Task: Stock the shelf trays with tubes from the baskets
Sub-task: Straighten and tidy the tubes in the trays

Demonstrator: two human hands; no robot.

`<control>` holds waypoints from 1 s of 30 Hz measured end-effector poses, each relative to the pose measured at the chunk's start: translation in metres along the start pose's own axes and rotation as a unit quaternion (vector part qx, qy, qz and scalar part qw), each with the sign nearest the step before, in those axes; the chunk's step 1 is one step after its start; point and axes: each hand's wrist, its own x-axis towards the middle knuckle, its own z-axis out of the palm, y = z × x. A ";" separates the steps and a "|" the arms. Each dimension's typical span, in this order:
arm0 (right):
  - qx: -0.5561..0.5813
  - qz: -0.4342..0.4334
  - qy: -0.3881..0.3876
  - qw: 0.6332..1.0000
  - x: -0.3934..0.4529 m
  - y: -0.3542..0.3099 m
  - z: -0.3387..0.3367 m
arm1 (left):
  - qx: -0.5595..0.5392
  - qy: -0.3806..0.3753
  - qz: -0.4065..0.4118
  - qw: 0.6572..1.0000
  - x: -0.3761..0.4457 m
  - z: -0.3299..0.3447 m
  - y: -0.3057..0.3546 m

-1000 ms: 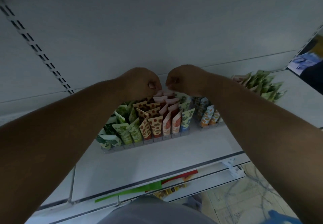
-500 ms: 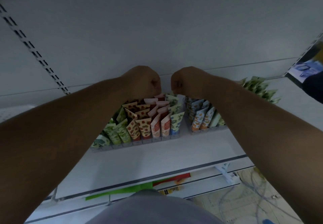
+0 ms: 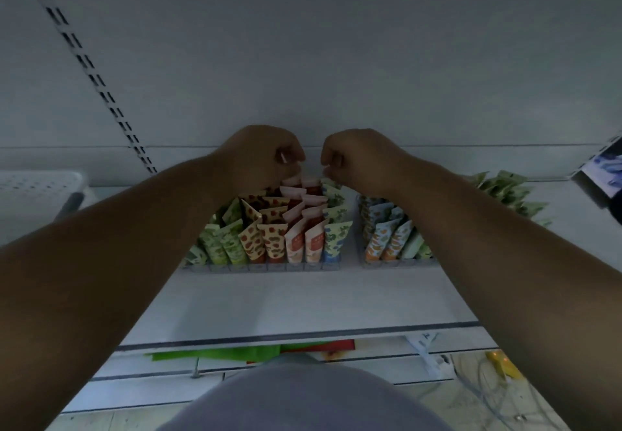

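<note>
A clear shelf tray [image 3: 269, 267] holds rows of upright tubes: green leaf prints, red-spotted ones, pink tubes [image 3: 296, 245] and blue-capped leaf tubes [image 3: 335, 239]. A second tray [image 3: 397, 263] to its right holds orange-and-blue tubes. Both my hands hover over the back of the first tray, knuckles up and fingers curled. My left hand [image 3: 259, 158] pinches the top of the rearmost pink tube [image 3: 292, 181]. My right hand [image 3: 356, 158] pinches the top of the rearmost leaf tube [image 3: 331, 184]. The fingertips are partly hidden.
A white perforated basket [image 3: 37, 188] stands on the shelf at far left. Loose green tubes [image 3: 505, 191] lie heaped on the shelf at right. The shelf back panel rises close behind the trays. Lower shelves and cables on the floor show below.
The view has shifted so the trays sit more centrally. Both hands stay curled at the back of the left tray, slightly further apart than before.
</note>
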 end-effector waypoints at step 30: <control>-0.005 -0.011 -0.072 0.997 0.076 -0.166 0.056 | 0.102 -0.016 0.001 0.995 -0.104 -0.066 -0.127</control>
